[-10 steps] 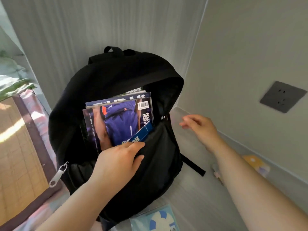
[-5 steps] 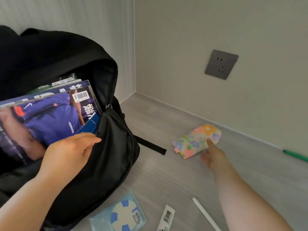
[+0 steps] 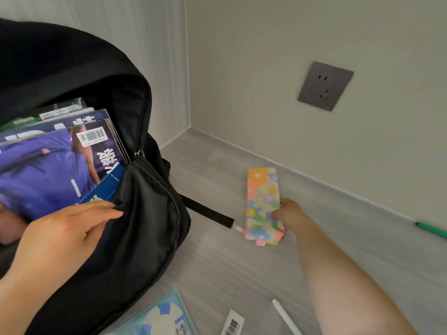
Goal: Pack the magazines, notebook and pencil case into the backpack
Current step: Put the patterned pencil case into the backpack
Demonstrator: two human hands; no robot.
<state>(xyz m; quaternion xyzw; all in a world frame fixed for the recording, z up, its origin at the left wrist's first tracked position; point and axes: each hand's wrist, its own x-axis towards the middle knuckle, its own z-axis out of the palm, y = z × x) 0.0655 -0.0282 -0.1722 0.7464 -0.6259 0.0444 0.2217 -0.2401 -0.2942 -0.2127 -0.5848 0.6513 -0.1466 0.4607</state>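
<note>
The black backpack stands open on the left of the grey surface. Several magazines stick out of its mouth, the front one purple with a barcode, and a blue notebook is tucked in front of them. My left hand grips the front rim of the opening, its fingers hooked over the fabric. To the right, the flowered pencil case lies lengthwise on the surface. My right hand holds its right edge, thumb on top.
A light blue package lies at the bottom edge beside a barcoded item and a white pen. A green pen lies by the right wall. A grey wall socket is above. A black strap trails from the backpack.
My right hand reached right to the pencil case and took hold of it; the case has turned from lying crosswise to lengthwise. My left hand has stayed on the backpack's rim.
</note>
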